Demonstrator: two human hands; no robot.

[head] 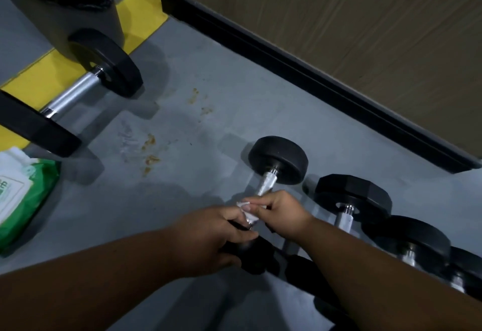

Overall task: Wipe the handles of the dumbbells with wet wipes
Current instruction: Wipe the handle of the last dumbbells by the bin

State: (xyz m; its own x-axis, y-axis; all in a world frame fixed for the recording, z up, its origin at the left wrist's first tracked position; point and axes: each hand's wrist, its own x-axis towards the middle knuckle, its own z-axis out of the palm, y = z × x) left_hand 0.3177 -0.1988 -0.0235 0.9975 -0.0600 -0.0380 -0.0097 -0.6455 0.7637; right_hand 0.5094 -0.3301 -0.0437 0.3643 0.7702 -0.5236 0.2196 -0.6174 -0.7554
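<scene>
A small dumbbell (277,159) with round black heads lies on the grey floor, its far head and part of its knurled steel handle (266,184) in view. A white wet wipe (247,212) is wrapped round the near part of that handle. My right hand (280,212) pinches the wipe against the handle. My left hand (219,242) grips the dumbbell's near head, which is mostly hidden under it.
Several more black dumbbells (352,197) lie in a row to the right. A large dumbbell (78,90) lies at the upper left beside a grey bin (60,17). A green wet wipe pack (23,195) is at the left edge. A black skirting (300,69) runs along the wall.
</scene>
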